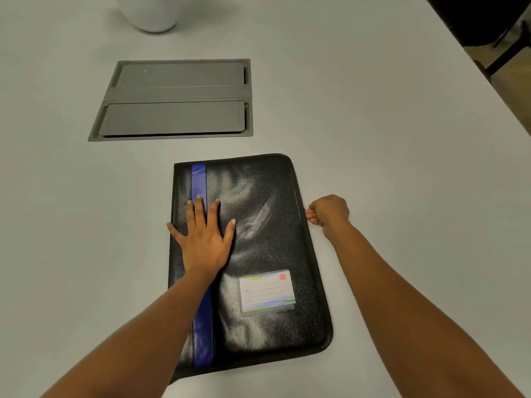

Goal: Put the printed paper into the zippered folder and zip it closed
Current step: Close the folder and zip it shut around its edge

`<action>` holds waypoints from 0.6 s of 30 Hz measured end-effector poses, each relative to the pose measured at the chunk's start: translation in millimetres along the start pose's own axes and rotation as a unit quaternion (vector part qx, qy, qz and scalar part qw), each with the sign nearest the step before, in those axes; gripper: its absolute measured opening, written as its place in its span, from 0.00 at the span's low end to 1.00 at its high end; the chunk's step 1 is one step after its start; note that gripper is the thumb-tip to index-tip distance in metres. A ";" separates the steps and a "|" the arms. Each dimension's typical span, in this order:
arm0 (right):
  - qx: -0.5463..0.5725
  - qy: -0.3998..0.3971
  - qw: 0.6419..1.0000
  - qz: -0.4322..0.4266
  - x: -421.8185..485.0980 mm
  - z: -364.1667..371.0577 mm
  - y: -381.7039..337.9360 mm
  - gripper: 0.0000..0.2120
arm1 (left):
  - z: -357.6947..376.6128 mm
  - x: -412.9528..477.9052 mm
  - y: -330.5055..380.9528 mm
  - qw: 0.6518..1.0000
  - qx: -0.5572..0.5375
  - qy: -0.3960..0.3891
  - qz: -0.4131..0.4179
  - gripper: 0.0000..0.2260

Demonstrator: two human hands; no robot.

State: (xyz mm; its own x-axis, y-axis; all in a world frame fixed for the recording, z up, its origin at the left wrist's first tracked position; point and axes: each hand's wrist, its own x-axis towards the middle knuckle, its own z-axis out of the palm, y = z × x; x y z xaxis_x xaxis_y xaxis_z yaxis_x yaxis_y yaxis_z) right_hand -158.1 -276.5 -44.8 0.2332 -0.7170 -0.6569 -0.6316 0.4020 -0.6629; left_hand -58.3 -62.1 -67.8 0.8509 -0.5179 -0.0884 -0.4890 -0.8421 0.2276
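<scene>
A black leather-look zippered folder [264, 225] lies flat and closed on the white table, with a blue stripe down its left side and a card label window low on its cover. My left hand [202, 234] rests flat on the cover over the stripe, fingers spread. My right hand [327, 214] is at the folder's right edge about halfway up, fingers pinched together on what looks like the zipper pull; the pull itself is hidden by the fingers. No printed paper is visible.
A grey recessed cable hatch [172, 99] with two flaps is set into the table [402, 139] behind the folder. A white rounded object [149, 12] stands at the far edge. A dark chair [494, 24] is beyond the table's right edge.
</scene>
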 end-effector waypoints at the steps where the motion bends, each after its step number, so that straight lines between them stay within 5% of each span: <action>1: 0.005 0.011 1.000 -0.003 2.2 0.4 -0.2 0.07 | 1.0 0.0 -0.1 1.000 0.001 0.002 0.001 0.26; 7: 0.017 0.054 0.998 -0.015 10.7 2.1 -4.3 0.13 | 2.9 -0.1 -1.0 1.000 0.022 0.007 0.007 0.34; 18: 0.038 0.089 0.994 -0.047 22.7 10.9 -26.7 0.10 | 4.8 0.3 -0.8 1.000 0.017 0.008 0.004 0.33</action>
State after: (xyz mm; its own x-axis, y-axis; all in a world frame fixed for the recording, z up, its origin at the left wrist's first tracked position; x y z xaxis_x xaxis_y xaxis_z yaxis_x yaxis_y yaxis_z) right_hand -127.9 -297.3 -46.0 0.1494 -0.8399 -0.5218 -0.5547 0.3657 -0.7474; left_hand -58.6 -62.3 -72.6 0.8495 -0.5229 -0.0700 -0.5025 -0.8423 0.1949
